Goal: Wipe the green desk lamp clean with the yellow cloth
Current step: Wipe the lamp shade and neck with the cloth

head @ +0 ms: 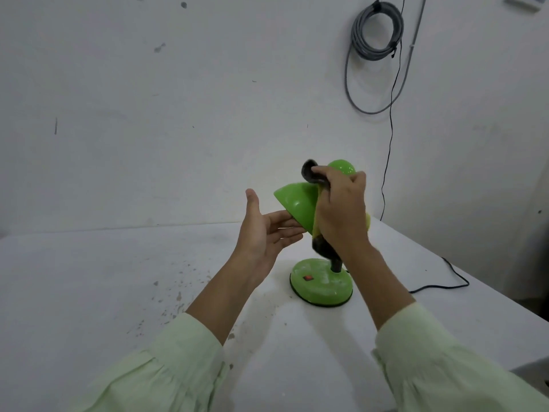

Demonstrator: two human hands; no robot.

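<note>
The green desk lamp stands on the white table, its round base with a red switch in front and its shade tilted to the left. My right hand grips the yellow cloth, soiled dark at its ends, and presses it against the shade's back and the neck. My left hand is held open, palm up, with its straight fingertips touching the shade's lower rim. The lamp's neck is mostly hidden behind the cloth and my right hand.
The white table is speckled with dirt left of the lamp. A black power cord runs from the base across the table's right side and up the wall. A coiled grey cable hangs on the wall.
</note>
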